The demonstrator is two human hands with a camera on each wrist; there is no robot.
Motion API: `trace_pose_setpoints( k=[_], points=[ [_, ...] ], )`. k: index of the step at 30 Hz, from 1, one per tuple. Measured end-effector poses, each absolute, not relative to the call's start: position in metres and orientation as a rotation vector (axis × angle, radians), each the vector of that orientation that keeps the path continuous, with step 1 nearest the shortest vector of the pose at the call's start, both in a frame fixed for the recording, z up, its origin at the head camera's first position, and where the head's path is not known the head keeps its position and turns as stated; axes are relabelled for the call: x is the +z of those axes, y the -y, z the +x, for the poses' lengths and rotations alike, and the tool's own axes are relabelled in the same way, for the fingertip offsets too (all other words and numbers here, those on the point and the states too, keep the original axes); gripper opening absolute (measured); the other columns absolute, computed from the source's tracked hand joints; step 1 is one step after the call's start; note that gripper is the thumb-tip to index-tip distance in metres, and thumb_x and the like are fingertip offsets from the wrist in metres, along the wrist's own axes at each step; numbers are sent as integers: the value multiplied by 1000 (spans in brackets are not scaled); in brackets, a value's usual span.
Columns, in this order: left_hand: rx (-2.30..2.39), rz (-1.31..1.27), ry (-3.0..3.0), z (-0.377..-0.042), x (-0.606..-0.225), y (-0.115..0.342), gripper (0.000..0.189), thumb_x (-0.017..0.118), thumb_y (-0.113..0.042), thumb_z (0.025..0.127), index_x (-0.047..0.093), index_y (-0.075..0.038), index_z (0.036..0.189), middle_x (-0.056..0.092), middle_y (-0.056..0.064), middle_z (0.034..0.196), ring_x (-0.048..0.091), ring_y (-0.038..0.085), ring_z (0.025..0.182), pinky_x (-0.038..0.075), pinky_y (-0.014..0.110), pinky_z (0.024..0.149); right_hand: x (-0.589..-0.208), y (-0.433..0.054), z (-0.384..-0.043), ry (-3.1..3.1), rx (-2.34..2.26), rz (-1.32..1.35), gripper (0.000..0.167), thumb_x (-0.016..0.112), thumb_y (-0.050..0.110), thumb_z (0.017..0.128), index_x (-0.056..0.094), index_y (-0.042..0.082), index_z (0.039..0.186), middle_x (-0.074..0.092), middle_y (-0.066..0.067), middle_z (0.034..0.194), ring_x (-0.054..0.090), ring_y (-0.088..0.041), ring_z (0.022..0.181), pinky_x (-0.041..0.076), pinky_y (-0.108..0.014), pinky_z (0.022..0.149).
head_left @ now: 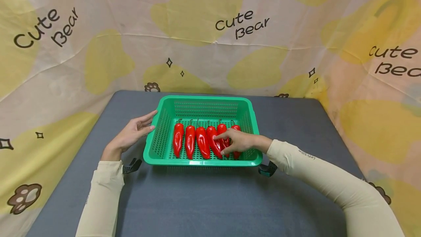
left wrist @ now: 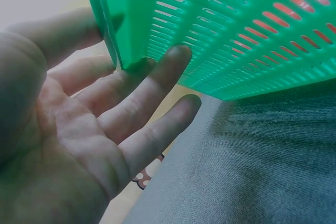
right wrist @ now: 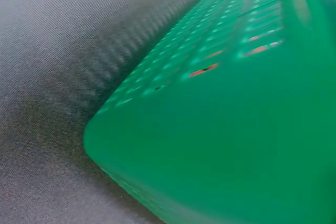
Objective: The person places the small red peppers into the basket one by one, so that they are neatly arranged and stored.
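Note:
Several glossy red peppers (head_left: pixel 190 142) with dark stems lie side by side, stems pointing away, in a green plastic basket (head_left: pixel 204 162) with slotted walls. My right hand (head_left: pixel 241 140) reaches in over the basket's right end. Its index fingertip and thumb overlap the fourth pepper from the left (head_left: pixel 210 133), apart from each other, and the hand partly covers the two peppers to the right. My left hand (head_left: pixel 133 132) is at the basket's left rim, fingertips and thumb against it. In the left wrist view, its fingers (left wrist: pixel 142 98) extend loosely along the slotted outer wall.
The basket stands on a dark grey table (head_left: pixel 204 200). A printed cloth (head_left: pixel 197 21) with yellow patches and lettering hangs behind and at both sides. Dark wrist straps (head_left: pixel 132 165) show below the hands. The right wrist view is mostly filled by the basket's outer corner (right wrist: pixel 210 140).

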State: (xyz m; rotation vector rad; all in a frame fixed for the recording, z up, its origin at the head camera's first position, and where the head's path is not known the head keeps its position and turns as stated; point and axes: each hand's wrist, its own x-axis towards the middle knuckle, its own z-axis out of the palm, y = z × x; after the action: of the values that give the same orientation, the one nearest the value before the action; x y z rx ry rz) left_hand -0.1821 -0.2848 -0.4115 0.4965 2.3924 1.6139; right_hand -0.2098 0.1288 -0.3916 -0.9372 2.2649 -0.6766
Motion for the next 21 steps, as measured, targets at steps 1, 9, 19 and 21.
trace_pose_setpoints(
  k=[1,9,19,21],
  points=[
    [1615,497,-2391,-182,-411,285,64,54,-17,106,23,-4,161,22,23,167,27,48,149,47,11,96,-391,-129,-210,-2255,-688,-934,65,76,23,91,51,7,149,58,-14,131,50,-26,117,54,-28,79],
    [1602,486,-2397,-181,-412,285,65,54,-19,106,23,-6,162,24,21,166,31,43,149,48,12,97,-386,-132,-214,-2207,-827,-890,60,70,24,96,49,4,148,65,-16,106,39,-12,53,43,-26,59],
    [1632,511,-2376,-182,-413,286,65,54,-16,105,23,-5,161,29,26,163,50,-3,134,51,14,95,-379,-137,-219,-2201,-923,-917,58,67,19,98,47,-2,148,57,-20,115,37,-13,51,39,-23,54],
    [1623,500,-2381,-182,-412,286,65,54,-17,106,23,-7,162,27,24,164,46,14,144,50,14,96,-377,-139,-221,-2201,-947,-922,57,67,18,97,47,-2,147,56,-24,119,38,-13,51,39,-23,55]
  ],
)
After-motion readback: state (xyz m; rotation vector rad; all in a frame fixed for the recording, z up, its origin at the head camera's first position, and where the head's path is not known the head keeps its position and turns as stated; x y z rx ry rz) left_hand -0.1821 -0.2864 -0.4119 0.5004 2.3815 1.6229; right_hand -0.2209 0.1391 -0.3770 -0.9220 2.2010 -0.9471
